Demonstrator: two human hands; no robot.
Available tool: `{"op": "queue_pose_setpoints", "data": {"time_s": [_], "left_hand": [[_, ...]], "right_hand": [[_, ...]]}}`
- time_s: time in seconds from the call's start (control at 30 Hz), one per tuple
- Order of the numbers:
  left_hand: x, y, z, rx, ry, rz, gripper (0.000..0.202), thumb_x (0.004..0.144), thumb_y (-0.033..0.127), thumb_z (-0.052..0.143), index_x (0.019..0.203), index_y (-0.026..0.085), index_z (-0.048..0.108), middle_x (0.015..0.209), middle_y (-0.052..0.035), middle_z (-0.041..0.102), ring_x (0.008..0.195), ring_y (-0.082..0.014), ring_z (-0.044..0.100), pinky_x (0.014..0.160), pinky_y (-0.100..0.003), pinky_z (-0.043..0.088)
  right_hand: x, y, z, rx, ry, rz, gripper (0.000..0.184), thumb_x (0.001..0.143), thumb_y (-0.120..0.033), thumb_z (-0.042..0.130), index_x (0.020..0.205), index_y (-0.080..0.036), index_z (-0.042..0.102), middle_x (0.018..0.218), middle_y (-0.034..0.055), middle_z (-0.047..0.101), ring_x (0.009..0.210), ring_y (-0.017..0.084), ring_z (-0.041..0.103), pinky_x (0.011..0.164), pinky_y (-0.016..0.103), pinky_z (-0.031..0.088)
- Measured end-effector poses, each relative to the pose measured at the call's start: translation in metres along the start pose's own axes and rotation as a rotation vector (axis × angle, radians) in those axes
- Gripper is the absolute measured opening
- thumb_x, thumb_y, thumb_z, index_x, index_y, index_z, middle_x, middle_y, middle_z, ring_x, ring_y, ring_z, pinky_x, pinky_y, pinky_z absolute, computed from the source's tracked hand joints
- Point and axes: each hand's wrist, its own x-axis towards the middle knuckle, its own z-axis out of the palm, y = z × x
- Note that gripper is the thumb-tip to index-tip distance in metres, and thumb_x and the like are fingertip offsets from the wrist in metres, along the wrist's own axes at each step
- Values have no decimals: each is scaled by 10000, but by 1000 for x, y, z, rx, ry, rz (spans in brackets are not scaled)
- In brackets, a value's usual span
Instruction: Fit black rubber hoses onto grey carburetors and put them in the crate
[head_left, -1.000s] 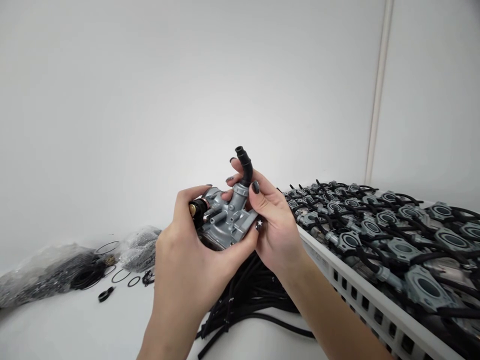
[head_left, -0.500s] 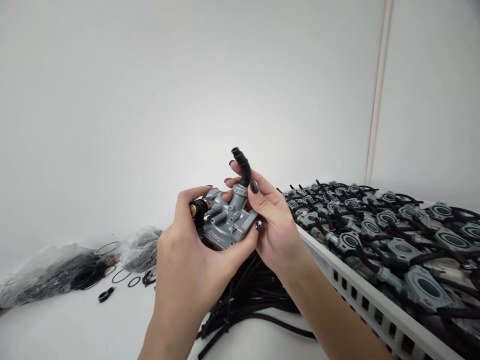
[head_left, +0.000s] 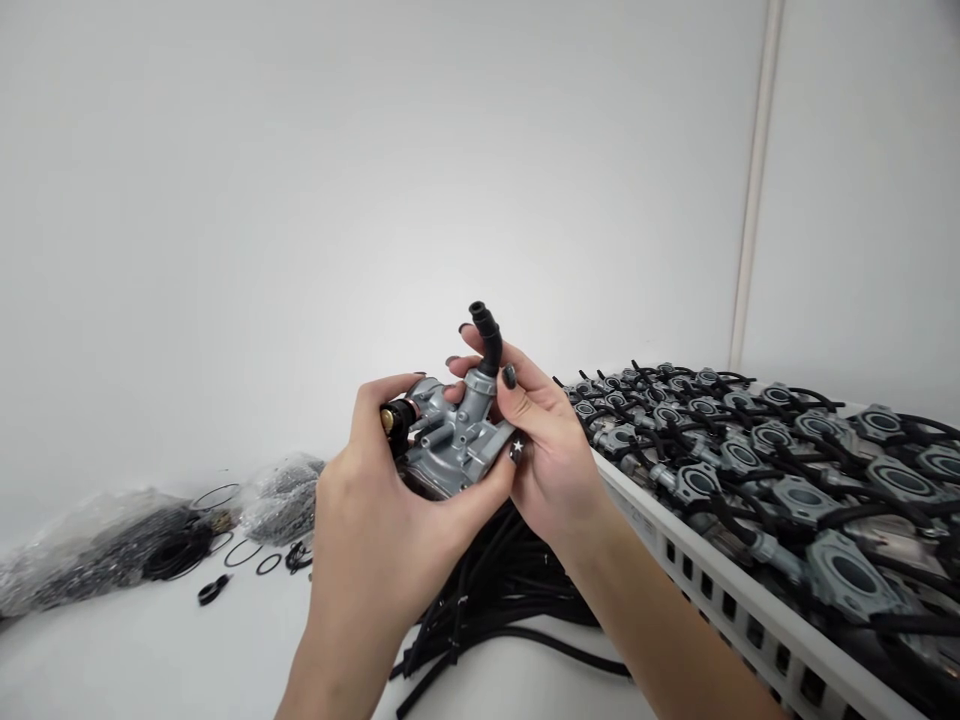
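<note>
A grey metal carburetor [head_left: 454,435] is held up in front of me between both hands. My left hand [head_left: 394,520] wraps its left side and underside, with the thumb reaching across the bottom toward the right. Beside the left fingers a black and brass fitting [head_left: 397,420] juts out. My right hand [head_left: 551,440] closes on the carburetor's right side, its thumb by the collar of the neck. From that neck rises a bent black rubber boot [head_left: 489,338], with right fingertips behind it. The carburetor's underside is hidden by the left hand.
A white slotted crate [head_left: 720,590] full of carburetors with black hoses [head_left: 847,575] stands at the right. Black tubes [head_left: 510,590] lie below my hands. Clear plastic bags of dark parts [head_left: 97,550] and loose black rings [head_left: 268,564] are on the white table [head_left: 150,660] at the left.
The boot's tip has turned slightly toward the right and its open end shows a little more. Both hands keep nearly the same hold on the carburetor.
</note>
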Motion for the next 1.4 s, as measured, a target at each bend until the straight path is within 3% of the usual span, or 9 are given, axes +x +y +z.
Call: {"op": "queue_pose_setpoints", "data": {"time_s": [0.5,0.83,1.03,1.2,1.33,1.4], "left_hand": [[0,1,0,-3,11,24,565,600,469,753,1083,294,518,942,-4,724,745,-220,717,547,-294,556],[-2,1,2,-12,74,77,557,604,453,744,1081,279,515,863,5,718,691,-209,711,538,-290,550],[-3,4,2,-8,65,62,563,607,425,744,1098,280,511,878,3,720,714,-213,715,555,-288,549],[-2,2,1,-26,50,70,566,608,431,748,1101,284,512,924,-6,726,739,-220,720,563,-292,552],[-2,1,0,-19,32,45,565,602,443,753,1092,283,521,892,-1,725,712,-215,713,557,-296,544],[-2,2,0,-24,13,34,569,596,455,756,1087,284,526,897,-1,725,717,-216,712,558,-298,540]], "right_hand": [[2,-2,1,41,15,29,218,781,-268,743,996,-289,713,935,-36,667,816,87,644,768,191,551],[0,-6,1,-12,-22,73,269,771,-252,763,1024,-302,686,830,-58,663,774,92,656,751,213,558],[2,-7,3,-14,-15,47,249,747,-194,771,960,-302,701,979,-56,678,815,84,653,784,204,558],[2,-7,4,-22,-13,46,252,735,-212,780,955,-303,699,940,-46,694,834,115,660,792,245,563],[0,-9,3,26,-24,73,148,808,-311,702,948,-267,718,871,-28,669,811,111,640,757,222,546],[0,-10,2,53,-20,86,188,846,-346,619,958,-239,727,878,-2,668,823,130,636,770,247,542]]}}
